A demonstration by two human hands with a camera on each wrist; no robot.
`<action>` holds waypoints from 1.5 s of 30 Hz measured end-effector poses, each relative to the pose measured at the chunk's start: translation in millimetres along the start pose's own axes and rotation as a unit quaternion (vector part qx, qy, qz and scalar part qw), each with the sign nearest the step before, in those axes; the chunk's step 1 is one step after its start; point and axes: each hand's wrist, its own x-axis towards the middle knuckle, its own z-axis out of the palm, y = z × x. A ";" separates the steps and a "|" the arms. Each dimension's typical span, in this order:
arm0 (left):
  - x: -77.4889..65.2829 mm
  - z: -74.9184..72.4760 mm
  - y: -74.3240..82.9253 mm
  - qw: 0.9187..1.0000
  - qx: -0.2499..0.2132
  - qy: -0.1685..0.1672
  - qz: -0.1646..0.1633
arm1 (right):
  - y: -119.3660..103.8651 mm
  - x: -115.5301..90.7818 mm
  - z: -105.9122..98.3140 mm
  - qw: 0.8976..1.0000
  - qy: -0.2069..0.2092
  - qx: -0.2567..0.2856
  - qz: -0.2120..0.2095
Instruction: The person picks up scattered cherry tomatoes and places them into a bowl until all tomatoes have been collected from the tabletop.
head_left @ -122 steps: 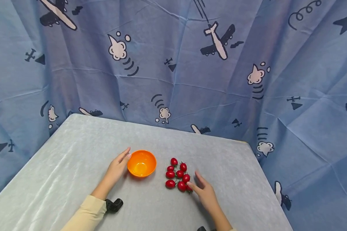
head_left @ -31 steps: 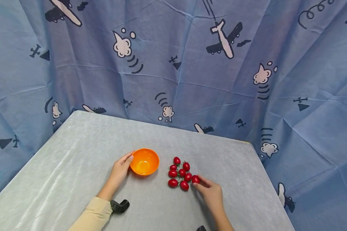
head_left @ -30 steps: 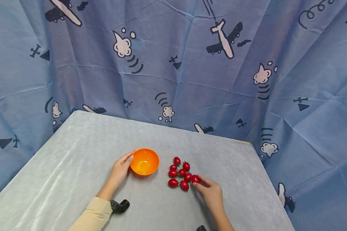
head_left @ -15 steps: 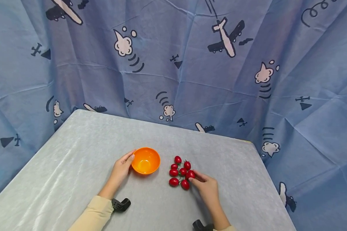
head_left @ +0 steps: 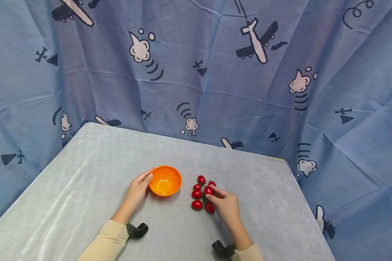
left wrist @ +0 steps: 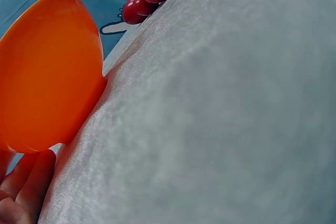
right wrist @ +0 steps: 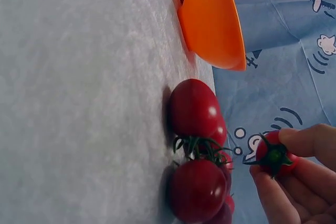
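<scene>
Nearest the wearer are the left sleeve (head_left: 109, 235) and the right sleeve (head_left: 249, 252), each with a black wrist camera (head_left: 137, 230) at its cuff. Beyond them, the right hand (head_left: 227, 205) is set narrow: thumb and fingertips pinch one red tomato (head_left: 208, 190). The stem end of this held tomato faces the right wrist camera; its long axis therefore appears to run roughly away from the wrist, seen nearly end-on. In the right wrist view the held tomato is raised above the table (head_left: 117, 156) and apart from the loose tomatoes (head_left: 197, 205). At least six loose tomatoes lie on the table, close together; others may be hidden by the right hand.

The left hand (head_left: 138, 187) grips the left side of the orange bowl (head_left: 175, 181), thumb at the rim and fingers against the outer wall. The bowl appears to stand upright, mouth up; its rim is round and gives no long axis.

Governing relation: the bowl lies to the left of the held tomato and slightly farther from the wearer. In the head view, the left column of loose tomatoes lies between the two. The right hand is nearer the bowl's right side, which the left hand leaves uncovered. Behind the table hangs a blue curtain (head_left: 170, 90) with printed airplanes
</scene>
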 end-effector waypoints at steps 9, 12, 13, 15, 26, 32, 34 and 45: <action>-0.7 -0.8 -0.2 1.000 0.006 0.001 -0.002 | -7.6 3.2 5.3 1.000 -0.006 0.007 -0.011; -0.9 -0.5 0.2 1.000 0.006 0.003 -0.001 | -10.8 4.4 7.7 1.000 -0.012 0.012 -0.012; -0.7 -0.2 0.2 1.000 0.006 0.004 0.000 | -11.7 5.0 8.7 1.000 -0.014 0.012 -0.012; -0.3 0.3 -0.1 1.000 0.005 0.004 -0.001 | -13.5 5.9 10.7 1.000 -0.016 0.007 -0.012; 1.3 0.5 -3.1 1.000 0.003 0.011 0.006 | -22.6 9.7 23.7 0.999 -0.027 -0.006 -0.017; 1.8 0.9 -2.6 1.000 0.003 0.014 0.005 | -25.6 12.1 31.7 0.999 -0.040 -0.006 -0.025; 2.0 0.8 -2.9 1.000 0.005 0.013 0.005 | -26.5 12.8 34.4 0.999 -0.044 -0.007 -0.028; 1.3 0.5 -3.4 1.000 0.009 0.011 0.009 | -38.2 14.9 47.0 0.998 -0.059 -0.001 -0.031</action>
